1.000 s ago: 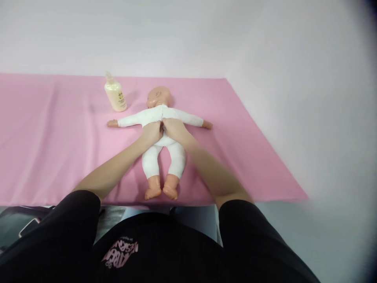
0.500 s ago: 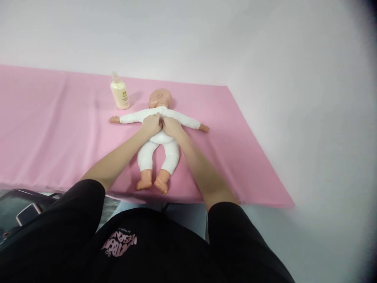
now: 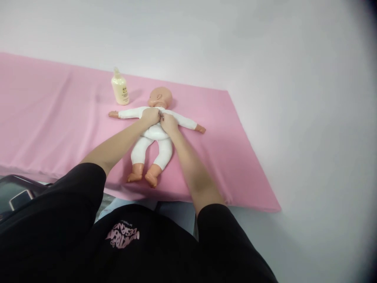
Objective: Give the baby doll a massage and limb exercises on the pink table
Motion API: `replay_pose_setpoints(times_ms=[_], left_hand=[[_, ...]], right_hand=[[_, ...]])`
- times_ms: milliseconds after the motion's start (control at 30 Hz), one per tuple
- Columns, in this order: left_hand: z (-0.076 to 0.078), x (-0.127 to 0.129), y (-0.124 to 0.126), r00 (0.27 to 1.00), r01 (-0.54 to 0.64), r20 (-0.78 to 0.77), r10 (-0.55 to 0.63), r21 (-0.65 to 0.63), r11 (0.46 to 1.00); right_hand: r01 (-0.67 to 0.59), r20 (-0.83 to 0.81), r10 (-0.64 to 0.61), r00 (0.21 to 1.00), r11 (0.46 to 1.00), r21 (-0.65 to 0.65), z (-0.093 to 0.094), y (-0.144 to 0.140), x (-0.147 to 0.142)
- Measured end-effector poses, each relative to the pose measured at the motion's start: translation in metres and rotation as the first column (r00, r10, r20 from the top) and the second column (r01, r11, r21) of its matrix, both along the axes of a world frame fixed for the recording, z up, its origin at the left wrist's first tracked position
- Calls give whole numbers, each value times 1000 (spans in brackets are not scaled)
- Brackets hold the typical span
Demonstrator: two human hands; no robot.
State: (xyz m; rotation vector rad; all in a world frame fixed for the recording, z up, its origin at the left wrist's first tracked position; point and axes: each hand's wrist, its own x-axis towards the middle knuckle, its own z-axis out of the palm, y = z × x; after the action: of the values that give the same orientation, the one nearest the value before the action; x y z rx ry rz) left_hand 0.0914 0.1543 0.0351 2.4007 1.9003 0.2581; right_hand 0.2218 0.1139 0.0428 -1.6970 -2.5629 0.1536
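Closest in, it's a black short-sleeved cotton-like top (image 3: 165, 247) with pink lettering on the chest, and just past it a strip of pale blue trouser legs (image 3: 179, 210). Near left, a dark, glossy surface (image 3: 7, 188) carries a flat rectangular device (image 3: 21, 199) with a pale rim. Next comes the smooth pink cloth (image 3: 232, 165), rippled on the left, its right edge slanting away to a far corner. Lying on it, near the middle, is a tan plastic baby doll (image 3: 156, 133) in a white suit: feet near, head far, arms stretched left and right. To the far left stands a cream-coloured pump bottle (image 3: 121, 92), upright, and beyond it all rises a plain pale wall (image 3: 188, 39).

Now the arms! Both bare forearms reach away from the sleeves and angle inward. The left hand (image 3: 150, 116) sits on the doll's upper torso, fingers curled under; the right hand (image 3: 170, 124) matches it just beside, knuckles turned in, the two meeting at the midline.

What can't we see? The near-left device is partly covered by the sleeve. Those curled fingertips are tucked away, so whether they pinch the white suit or simply press, I can't tell. The small print on the bottle is unreadable.
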Motion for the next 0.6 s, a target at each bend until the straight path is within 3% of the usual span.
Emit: replay_pose_setpoints(times_ms=[133,400,500,600], left_hand=[[-4,-1,-1,1000,-7,14,6,16,1000],[-17,-6,-14,1000,18,12,-20,146,989],[-21,-7,-9,999,25,19,-29,214,976],[-25,-8,-5,999,5,52,-15,197,980]], right_hand=[[146,-127,-141,982,989,31,-11,4,-2],[143,-188,-104,977,967,210,-29,9,-7],[149,-228,-101,968,968,204,-32,13,-9],[191,-286,-138,948,967,166,-35,20,-9]])
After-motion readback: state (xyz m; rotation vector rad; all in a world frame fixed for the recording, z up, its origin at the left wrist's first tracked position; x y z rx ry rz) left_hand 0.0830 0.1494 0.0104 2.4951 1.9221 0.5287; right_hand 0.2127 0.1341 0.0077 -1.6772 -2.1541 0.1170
